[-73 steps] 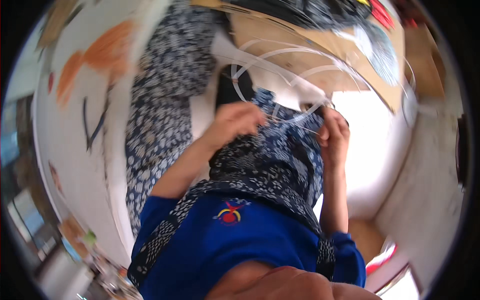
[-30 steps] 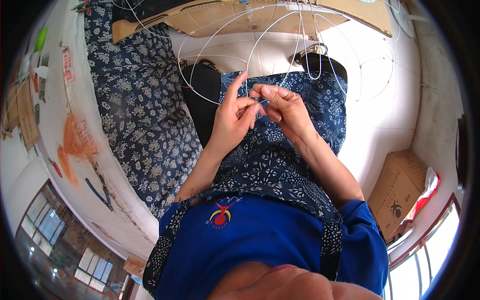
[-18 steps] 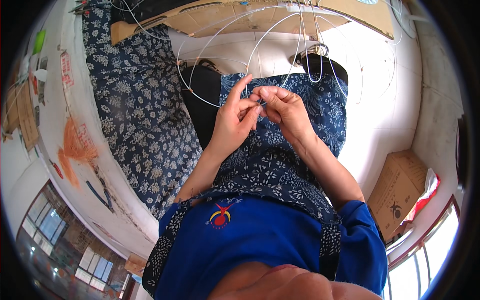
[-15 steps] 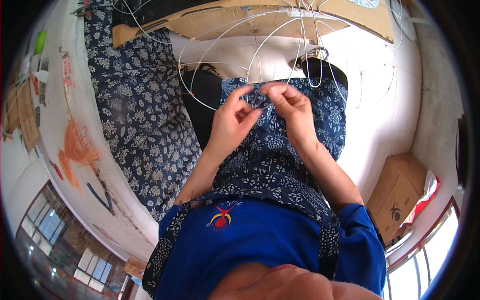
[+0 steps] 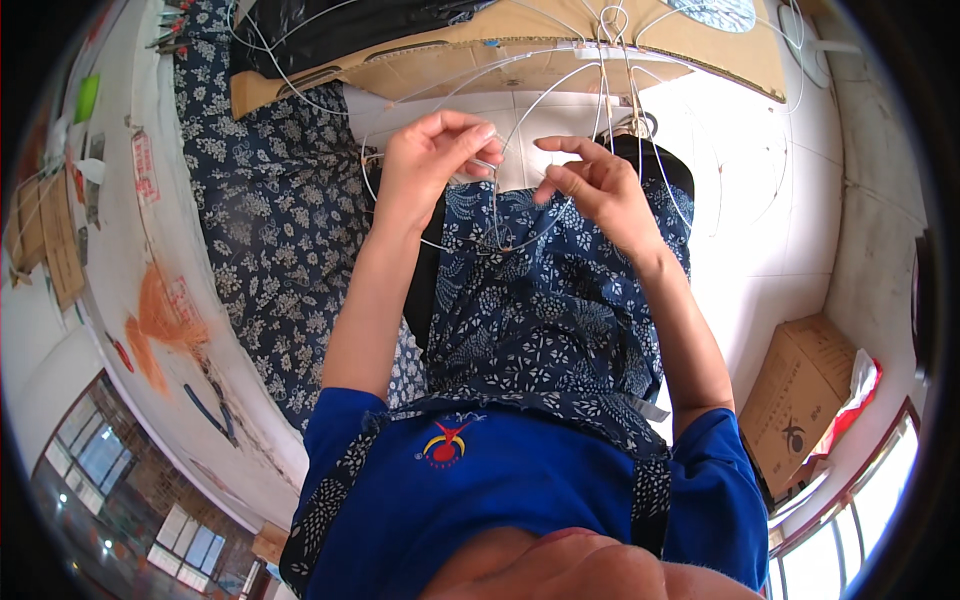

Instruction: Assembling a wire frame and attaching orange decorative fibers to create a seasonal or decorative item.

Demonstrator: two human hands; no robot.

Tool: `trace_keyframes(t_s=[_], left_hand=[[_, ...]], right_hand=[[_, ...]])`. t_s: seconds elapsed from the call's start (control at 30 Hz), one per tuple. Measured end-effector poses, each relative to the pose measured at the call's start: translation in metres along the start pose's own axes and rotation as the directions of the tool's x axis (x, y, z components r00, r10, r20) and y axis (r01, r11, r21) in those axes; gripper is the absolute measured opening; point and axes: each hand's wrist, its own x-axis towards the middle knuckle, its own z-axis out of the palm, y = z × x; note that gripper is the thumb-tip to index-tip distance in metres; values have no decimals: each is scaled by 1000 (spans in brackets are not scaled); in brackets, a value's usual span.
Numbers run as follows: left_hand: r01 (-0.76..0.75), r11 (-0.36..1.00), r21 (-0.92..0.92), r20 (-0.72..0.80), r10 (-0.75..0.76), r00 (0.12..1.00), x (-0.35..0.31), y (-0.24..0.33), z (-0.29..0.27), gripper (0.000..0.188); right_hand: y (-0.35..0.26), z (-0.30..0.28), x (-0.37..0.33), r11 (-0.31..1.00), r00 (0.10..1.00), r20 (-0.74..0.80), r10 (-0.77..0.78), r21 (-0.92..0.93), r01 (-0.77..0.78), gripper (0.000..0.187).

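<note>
A frame of bent white wire (image 5: 548, 92) arches over my lap, its strands gathered at the top. My left hand (image 5: 425, 160) is closed in a pinch on a strand of it. A thin, dark, loosely coiled wire (image 5: 496, 237) hangs below that hand, near a joint low on the frame. To the right, my right hand (image 5: 605, 195) is raised with thumb and forefinger apart and the other fingers curled; no object shows between them. Beneath both hands lies a blue-and-white patterned apron (image 5: 540, 300).
A cardboard sheet (image 5: 700, 60) with black plastic (image 5: 345, 45) on it spans the far side. At left, a white ledge (image 5: 200, 300) carries dark-handled pliers (image 5: 210, 412) near an orange-brown patch. Patterned cloth (image 5: 280, 230) hangs beside it. A cardboard box (image 5: 805, 390) stands at right.
My hands were close together over the thin dark wire. Now they are apart: the left has moved up and left onto the white frame, the right slightly right, and the thin wire hangs lower.
</note>
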Motion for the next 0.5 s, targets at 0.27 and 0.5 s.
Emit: trace_keyframes(t_s=[0.27,0.5], left_hand=[[-145,929,340,84,124,989,61,7,3,13],[-245,834,494,184,175,967,98,3,-3,15]], right_hand=[[31,1,35,987,940,-305,-150,-93,127,15],[14,1,51,903,915,-368,-165,-430,-11,19]])
